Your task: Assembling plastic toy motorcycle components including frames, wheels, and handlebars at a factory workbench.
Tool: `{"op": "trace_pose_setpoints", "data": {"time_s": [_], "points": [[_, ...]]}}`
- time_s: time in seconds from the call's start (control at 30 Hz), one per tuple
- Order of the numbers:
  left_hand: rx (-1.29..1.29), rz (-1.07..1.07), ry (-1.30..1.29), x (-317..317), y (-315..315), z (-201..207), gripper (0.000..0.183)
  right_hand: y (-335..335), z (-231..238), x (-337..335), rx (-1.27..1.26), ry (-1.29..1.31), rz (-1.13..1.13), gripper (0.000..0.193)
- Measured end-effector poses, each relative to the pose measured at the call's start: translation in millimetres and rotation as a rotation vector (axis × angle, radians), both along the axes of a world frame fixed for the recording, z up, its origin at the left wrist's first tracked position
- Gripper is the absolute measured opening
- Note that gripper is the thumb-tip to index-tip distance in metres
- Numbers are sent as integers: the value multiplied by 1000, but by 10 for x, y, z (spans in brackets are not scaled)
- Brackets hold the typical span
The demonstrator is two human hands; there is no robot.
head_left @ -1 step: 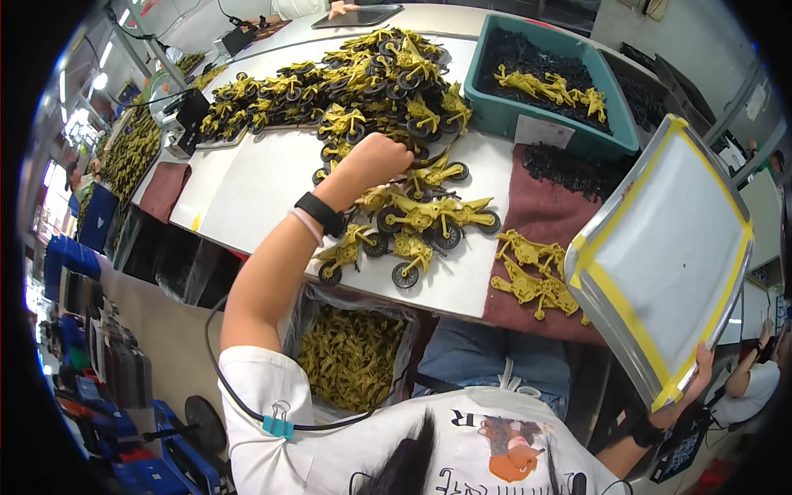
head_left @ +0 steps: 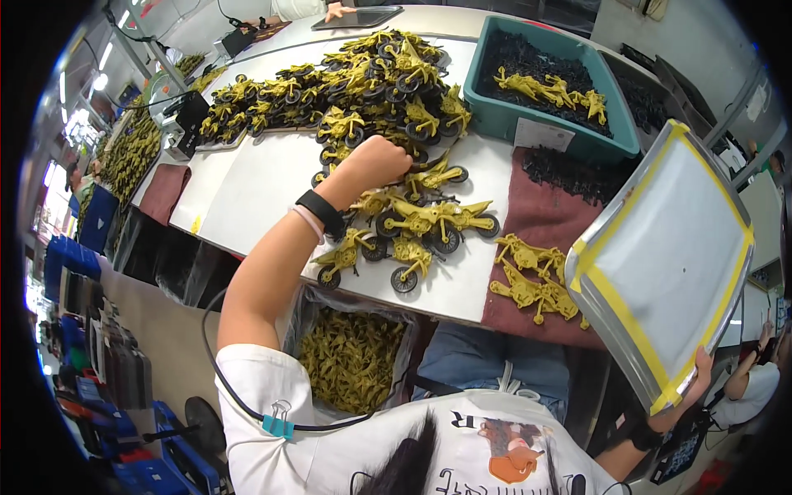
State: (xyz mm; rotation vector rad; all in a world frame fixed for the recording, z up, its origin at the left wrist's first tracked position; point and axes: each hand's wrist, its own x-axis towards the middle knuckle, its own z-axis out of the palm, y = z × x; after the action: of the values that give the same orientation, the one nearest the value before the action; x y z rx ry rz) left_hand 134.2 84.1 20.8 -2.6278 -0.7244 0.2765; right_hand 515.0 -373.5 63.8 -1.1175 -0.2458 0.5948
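My left hand (head_left: 379, 162) is closed, knuckles up, among yellow toy motorcycles with black wheels. Its fingertips are hidden, and what they grip cannot be made out. Beyond it rises a large heap of toy motorcycles (head_left: 388, 70). Several more lie nearer me, one toy motorcycle (head_left: 429, 217) just below the hand. At the right, my right hand (head_left: 700, 381) grips the lower edge of a tilted white tray (head_left: 672, 264) with yellow tape round its rim. Left of the tray, yellow motorcycle bodies (head_left: 532, 289) without wheels lie on a dark red cloth (head_left: 536, 210).
A green bin (head_left: 549, 136) of small black parts stands at the back right, with yellow bodies on top. Loose black parts (head_left: 569, 172) lie before it. Below the table edge is a lined container of yellow parts (head_left: 346, 355). Another person's hand (head_left: 338, 11) shows at the far side.
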Motion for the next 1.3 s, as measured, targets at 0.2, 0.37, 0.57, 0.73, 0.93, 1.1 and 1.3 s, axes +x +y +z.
{"op": "trace_pose_setpoints", "data": {"time_s": [0.2,0.37,0.57,0.73,0.93,1.1,1.3], "points": [[-15,-173,45,20,190,-35,9,-80,-78,254,-48,-89,-80,55],[-72,-112,13,-9,246,-43,15,176,-30,262,-55,-69,-123,57],[-40,-80,-175,249,538,-4,9,252,-95,426,-90,-60,-91,57],[-143,-100,-342,360,930,-187,10,143,-109,427,-111,-121,-168,44],[-92,-63,-256,565,1350,-152,10,193,140,236,-236,-233,-156,57],[-44,-87,-292,576,1762,-213,11,235,124,255,-153,-151,-218,44],[17,33,-394,539,2315,-289,11,275,106,386,-52,-70,-307,32]]}}
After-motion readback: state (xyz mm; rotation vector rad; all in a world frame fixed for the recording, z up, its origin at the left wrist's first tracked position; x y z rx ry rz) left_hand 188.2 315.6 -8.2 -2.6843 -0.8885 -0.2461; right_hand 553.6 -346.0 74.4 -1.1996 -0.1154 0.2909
